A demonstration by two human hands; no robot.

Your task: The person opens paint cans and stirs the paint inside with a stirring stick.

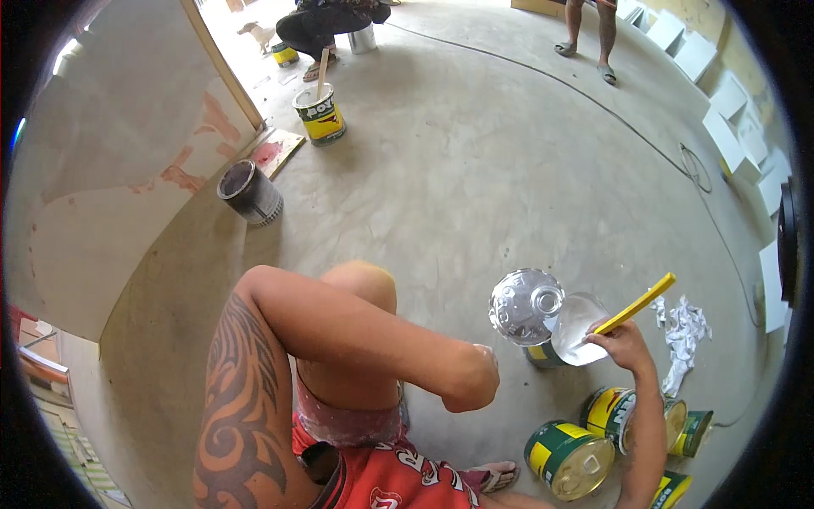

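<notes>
Writing first: the far can (320,112) w/ a stick standing in it has a yellow-green label, white letters starting "po" – the rest curves out of view. The green-yellow cans (570,458) lying bottom right carry white lettering too, but too small and skewed to read. The red shirt (398,483) has white letters, cut off at the frame edge.

Hands: the left hand (471,377) is balled into a fist above the floor, a whitish smear on the knuckles; can't tell if anything is inside it. The right hand (623,343) is closed round a yellow tool (638,305), which angles up and to the right. Its fingers touch a shiny round lid (581,327) – whether they grip the lid as well, can't tell.

The lid sits against a second silvery disc (526,305), over a small green-yellow can (541,355) standing just left of the right hand, approx. between both hands. Crumpled paper (682,327) lies near the right hand on the concrete. A dark tin (248,191) stands well apart, beside a board (275,153) smeared red.
</notes>
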